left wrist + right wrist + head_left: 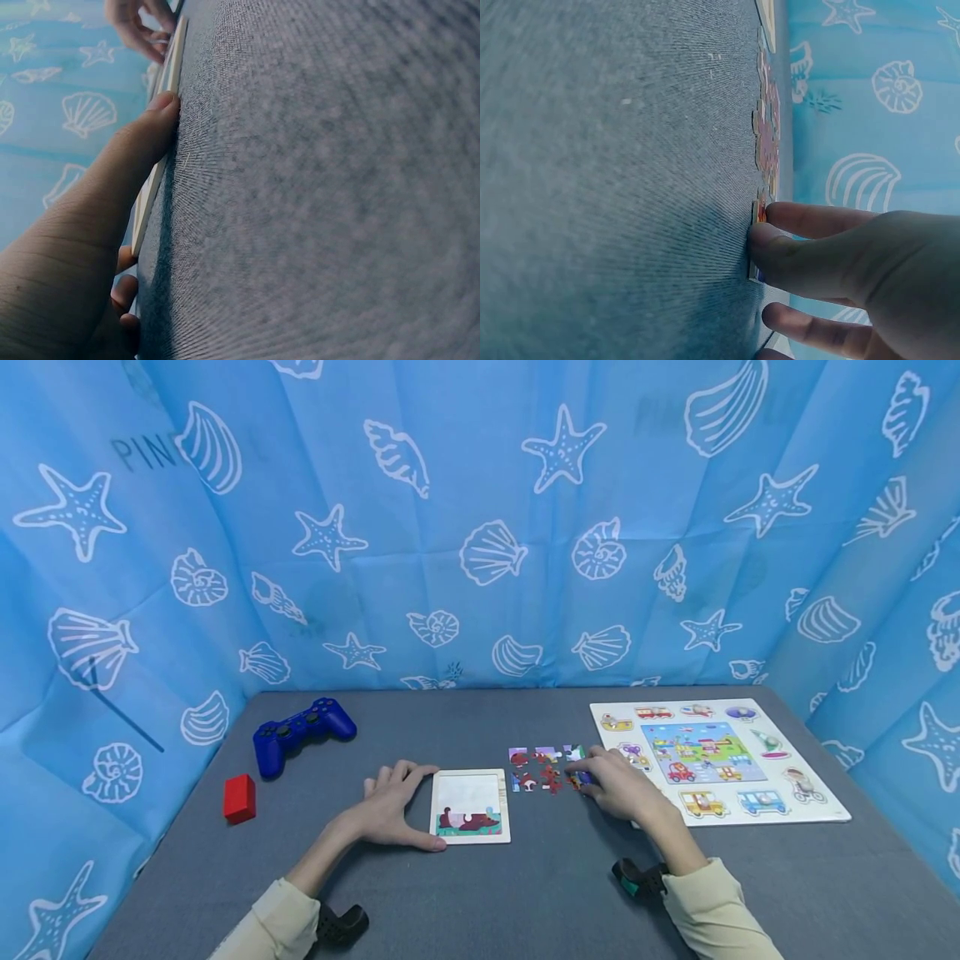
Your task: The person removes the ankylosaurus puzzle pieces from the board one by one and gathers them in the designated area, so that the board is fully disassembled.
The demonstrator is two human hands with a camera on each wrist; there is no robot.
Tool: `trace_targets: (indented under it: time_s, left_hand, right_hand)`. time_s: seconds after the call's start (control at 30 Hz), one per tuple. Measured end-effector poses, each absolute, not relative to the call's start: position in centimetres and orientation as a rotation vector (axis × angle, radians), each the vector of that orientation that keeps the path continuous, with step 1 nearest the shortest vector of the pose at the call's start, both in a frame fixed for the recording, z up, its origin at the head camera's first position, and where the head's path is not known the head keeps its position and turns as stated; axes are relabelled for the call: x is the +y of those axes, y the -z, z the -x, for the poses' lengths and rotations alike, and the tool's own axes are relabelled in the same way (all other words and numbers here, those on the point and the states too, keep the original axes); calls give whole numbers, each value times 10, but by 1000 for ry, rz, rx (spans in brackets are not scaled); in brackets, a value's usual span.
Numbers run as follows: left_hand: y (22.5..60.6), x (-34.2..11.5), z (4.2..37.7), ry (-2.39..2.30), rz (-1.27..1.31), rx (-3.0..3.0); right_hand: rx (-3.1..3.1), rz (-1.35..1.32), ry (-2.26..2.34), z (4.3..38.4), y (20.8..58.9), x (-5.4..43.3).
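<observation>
A square wooden puzzle tray (pixel 468 787) lies flat on the table, its lower strip filled with pieces showing a brown dog on green. My left hand (pixel 390 810) grips the tray's left side, thumb at the near edge and index finger at the far corner. In the left wrist view the tray (pixel 152 187) shows edge-on beneath the thumb. Just right of the tray lie several loose jigsaw pieces (pixel 551 778). At their right end my right hand (pixel 618 782) pinches a jigsaw piece (pixel 755 271) between thumb and finger, low at the tabletop; its picture is mostly hidden.
A large white picture board (pixel 810 806) with vehicle and toy shapes lies at the right, close to my right hand. To the left are a blue game controller (pixel 300 732) and a red block (pixel 239 799). A blue seashell curtain (pixel 480 610) hangs behind the grey table (pixel 525 902).
</observation>
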State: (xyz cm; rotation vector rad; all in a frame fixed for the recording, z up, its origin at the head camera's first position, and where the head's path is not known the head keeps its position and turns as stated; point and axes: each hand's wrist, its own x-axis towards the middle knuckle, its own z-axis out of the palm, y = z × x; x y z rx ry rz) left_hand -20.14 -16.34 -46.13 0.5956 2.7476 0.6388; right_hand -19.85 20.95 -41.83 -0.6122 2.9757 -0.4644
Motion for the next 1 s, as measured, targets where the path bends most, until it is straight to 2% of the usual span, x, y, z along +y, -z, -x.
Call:
trace_targets:
  time_s: [1.0]
  left_hand:
    - [462, -164, 203, -625, -589, 2746]
  right_hand:
    - [2998, 614, 525, 201, 422, 211]
